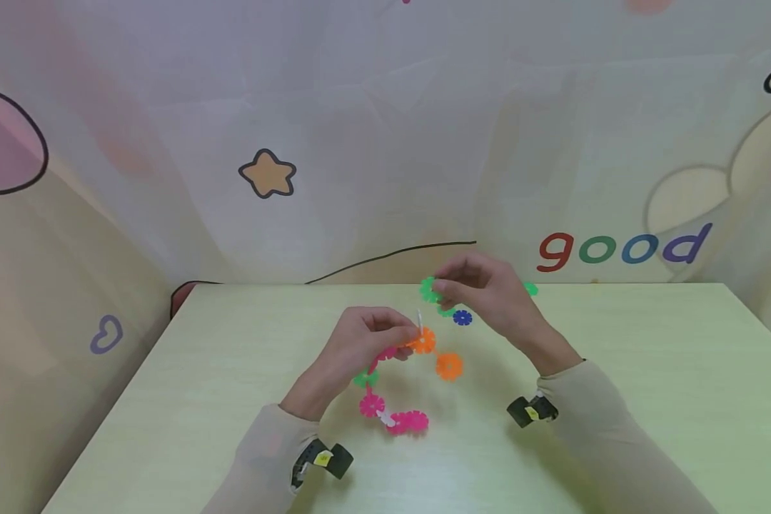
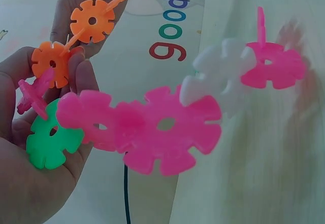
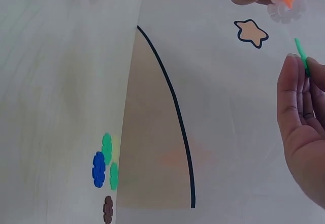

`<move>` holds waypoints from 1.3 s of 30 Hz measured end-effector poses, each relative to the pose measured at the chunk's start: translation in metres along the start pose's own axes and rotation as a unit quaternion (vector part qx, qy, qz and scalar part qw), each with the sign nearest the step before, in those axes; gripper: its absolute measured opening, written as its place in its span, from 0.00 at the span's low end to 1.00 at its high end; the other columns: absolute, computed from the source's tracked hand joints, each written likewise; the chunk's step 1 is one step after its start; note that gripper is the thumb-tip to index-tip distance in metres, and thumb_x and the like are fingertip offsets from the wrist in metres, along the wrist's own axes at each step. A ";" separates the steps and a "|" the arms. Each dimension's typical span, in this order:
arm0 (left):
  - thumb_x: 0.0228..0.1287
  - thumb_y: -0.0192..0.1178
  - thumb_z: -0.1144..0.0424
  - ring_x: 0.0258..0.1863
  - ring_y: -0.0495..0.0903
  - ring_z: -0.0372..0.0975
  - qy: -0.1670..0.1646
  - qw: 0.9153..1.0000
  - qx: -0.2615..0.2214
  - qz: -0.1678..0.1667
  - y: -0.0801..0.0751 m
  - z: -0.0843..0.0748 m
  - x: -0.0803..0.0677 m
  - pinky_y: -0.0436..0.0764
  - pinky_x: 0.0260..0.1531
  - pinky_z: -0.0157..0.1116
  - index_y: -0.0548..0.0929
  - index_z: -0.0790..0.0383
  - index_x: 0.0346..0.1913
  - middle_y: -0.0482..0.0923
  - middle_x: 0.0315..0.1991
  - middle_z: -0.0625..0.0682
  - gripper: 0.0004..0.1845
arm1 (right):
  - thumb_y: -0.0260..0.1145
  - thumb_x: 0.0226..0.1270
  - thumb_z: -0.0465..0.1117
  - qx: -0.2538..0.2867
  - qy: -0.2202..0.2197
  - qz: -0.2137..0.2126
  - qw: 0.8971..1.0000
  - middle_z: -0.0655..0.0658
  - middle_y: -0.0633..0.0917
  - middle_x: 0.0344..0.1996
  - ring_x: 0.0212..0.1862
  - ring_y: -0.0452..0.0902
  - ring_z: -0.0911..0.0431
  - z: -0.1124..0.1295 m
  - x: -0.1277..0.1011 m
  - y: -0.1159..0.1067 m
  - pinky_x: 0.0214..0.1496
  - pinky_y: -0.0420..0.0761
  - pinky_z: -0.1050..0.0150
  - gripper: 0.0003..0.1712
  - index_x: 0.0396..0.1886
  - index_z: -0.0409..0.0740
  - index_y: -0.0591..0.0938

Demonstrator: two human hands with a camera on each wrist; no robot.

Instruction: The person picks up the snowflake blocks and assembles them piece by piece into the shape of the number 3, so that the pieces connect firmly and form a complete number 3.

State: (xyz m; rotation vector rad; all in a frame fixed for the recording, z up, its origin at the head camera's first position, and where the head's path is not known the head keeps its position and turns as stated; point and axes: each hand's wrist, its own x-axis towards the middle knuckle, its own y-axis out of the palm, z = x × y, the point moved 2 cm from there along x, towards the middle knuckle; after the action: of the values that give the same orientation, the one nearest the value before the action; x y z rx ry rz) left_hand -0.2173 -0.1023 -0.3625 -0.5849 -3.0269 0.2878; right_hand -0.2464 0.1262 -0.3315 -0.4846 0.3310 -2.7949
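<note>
My left hand (image 1: 366, 339) grips a linked chain of notched plastic snowflake discs above the table. Orange discs (image 1: 450, 367) hang from the chain's right side, and a white disc (image 3: 287, 8) stands beside the fingers. Below the hand come a green disc (image 1: 365, 378), pink discs (image 1: 371, 405) and another white disc (image 2: 218, 71), slotted edge to edge in a curve. Farther back and higher, my right hand (image 1: 488, 293) pinches a loose green disc (image 1: 430, 290) between thumb and fingers. That disc is apart from the chain; the right wrist view shows it edge-on.
Near the table's back edge lie a blue disc (image 1: 462, 318), a green disc (image 1: 446, 312), another green disc (image 1: 531, 288) partly behind the right hand, and a brown disc (image 3: 108, 210). A printed cloth backdrop (image 1: 385, 157) rises behind the pale table (image 1: 231, 428).
</note>
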 end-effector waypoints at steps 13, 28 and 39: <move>0.74 0.69 0.58 0.38 0.90 0.46 0.005 1.000 0.029 0.008 0.001 -0.002 -0.002 0.85 0.52 0.60 0.92 0.60 0.47 0.90 0.39 0.52 0.09 | 0.73 0.75 0.42 -0.007 0.001 0.023 1.000 0.44 0.89 0.39 0.41 0.86 0.45 0.002 -0.004 0.005 0.46 0.88 0.57 0.10 0.51 0.44 0.89; 0.73 0.69 0.61 0.38 0.89 0.54 0.012 1.000 0.019 0.016 0.002 -0.004 -0.002 0.85 0.51 0.60 0.92 0.63 0.45 0.90 0.38 0.53 0.08 | 0.73 0.75 0.39 -0.036 -0.008 0.039 0.999 0.45 0.90 0.43 0.39 0.88 0.45 0.002 -0.004 0.008 0.42 0.86 0.58 0.10 0.52 0.43 0.91; 0.72 0.70 0.62 0.36 0.91 0.52 0.012 1.000 -0.002 -0.012 0.004 0.001 -0.002 0.88 0.48 0.46 0.91 0.65 0.44 0.90 0.38 0.55 0.08 | 0.70 0.76 0.35 -0.020 -0.024 0.073 0.997 0.45 0.89 0.48 0.42 0.89 0.49 0.001 -0.007 0.011 0.50 0.86 0.56 0.14 0.58 0.41 0.89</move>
State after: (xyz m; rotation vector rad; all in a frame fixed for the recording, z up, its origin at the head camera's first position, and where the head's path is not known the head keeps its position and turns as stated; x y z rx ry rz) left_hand -0.2141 -0.0993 -0.3640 -0.5483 -3.0093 0.2706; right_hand -0.2374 0.1177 -0.3356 -0.5142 0.3963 -2.6364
